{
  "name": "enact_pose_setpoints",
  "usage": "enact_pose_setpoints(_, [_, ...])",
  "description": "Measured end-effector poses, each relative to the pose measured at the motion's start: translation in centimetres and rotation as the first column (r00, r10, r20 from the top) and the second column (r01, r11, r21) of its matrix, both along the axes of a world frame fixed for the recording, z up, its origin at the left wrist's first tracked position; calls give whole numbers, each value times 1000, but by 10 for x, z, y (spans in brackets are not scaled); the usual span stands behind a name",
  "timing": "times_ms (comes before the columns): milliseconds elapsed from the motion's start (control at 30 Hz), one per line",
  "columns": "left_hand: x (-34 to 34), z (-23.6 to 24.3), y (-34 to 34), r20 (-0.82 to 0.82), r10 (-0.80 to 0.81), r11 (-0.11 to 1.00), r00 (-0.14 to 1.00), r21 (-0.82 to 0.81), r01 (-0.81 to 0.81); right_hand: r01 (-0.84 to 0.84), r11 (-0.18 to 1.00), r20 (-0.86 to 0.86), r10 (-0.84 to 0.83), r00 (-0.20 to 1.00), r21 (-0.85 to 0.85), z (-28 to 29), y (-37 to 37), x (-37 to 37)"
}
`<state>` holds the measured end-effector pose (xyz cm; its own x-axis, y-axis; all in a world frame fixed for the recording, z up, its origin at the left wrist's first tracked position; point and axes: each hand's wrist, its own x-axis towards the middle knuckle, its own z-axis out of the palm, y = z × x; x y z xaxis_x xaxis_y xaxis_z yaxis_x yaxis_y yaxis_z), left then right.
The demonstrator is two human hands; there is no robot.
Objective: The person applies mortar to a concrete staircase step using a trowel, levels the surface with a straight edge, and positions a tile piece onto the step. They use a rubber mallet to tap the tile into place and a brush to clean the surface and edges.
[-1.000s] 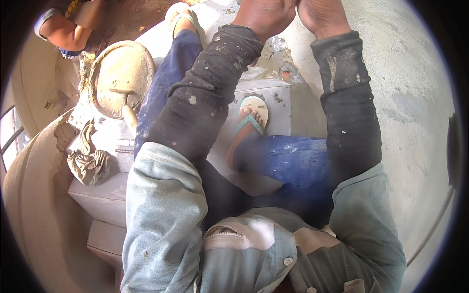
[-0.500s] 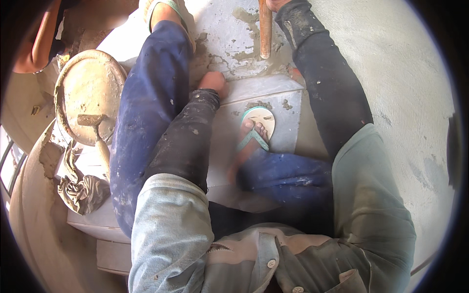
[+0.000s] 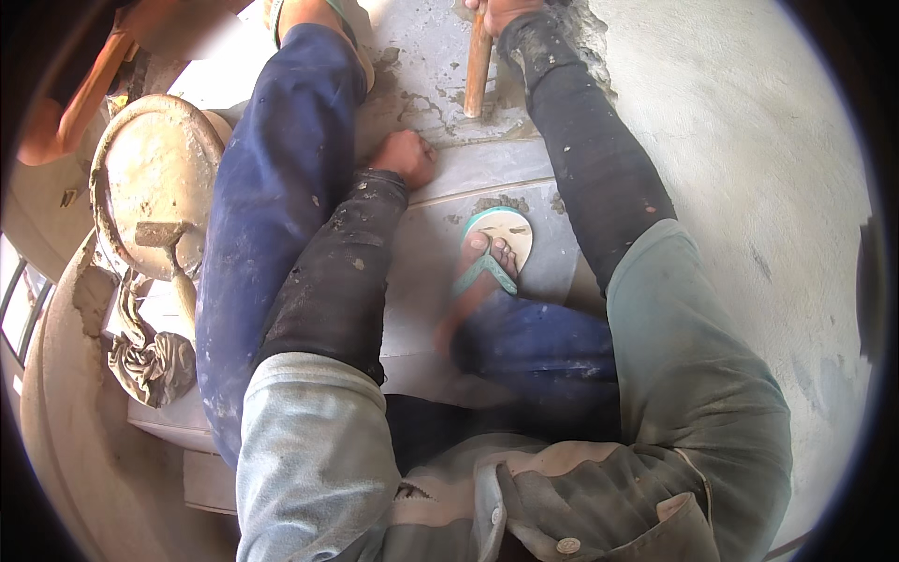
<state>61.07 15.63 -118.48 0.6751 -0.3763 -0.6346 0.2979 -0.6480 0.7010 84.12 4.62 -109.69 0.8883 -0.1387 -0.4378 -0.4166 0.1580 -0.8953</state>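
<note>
At the top edge my right hand (image 3: 510, 11) is closed around a wooden handle (image 3: 478, 70). The handle's lower end points back toward me, over a mortar-smeared grey tile (image 3: 421, 80); the tool's head is out of view. My left hand (image 3: 405, 157) is curled into a fist and rests on the tiled step (image 3: 487, 178), near its front edge. Nothing shows in its fingers. Below that edge is my foot in a white and green flip-flop (image 3: 501, 234), beside a small lump of mortar.
On the left stands a round mortar-caked pan (image 3: 154, 178), with a hammer-shaped tool (image 3: 161, 234) leaning at it and a crumpled rag (image 3: 154, 365) below. A plastered wall (image 3: 749, 234) rises on the right. Another person's arm (image 3: 80, 103) shows at upper left.
My right hand and the wooden handle have shifted left and more of the hand shows; the handle now tilts. The left fist stays at the step's edge. My view has shifted slightly.
</note>
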Motion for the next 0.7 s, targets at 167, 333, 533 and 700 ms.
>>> enact_pose_setpoints(167, [-4,7,-1,55,9,1000,998,-19,-8,-23,990,65,33,997,-140,-36,-16,-41])
enact_pose_setpoints(333, [-7,8,-5,188,-238,970,953,102,222,-91,987,-148,71,986,-133,-70,-19,-49])
enact_pose_setpoints(533, [-6,6,-5,131,-144,989,981,52,139,-336,941,-21,335,942,-49,-12,-6,1])
enact_pose_setpoints(700, [3,25,-3,-10,1,996,1000,84,-1,-412,877,-28,418,908,-249,-3,-8,-11])
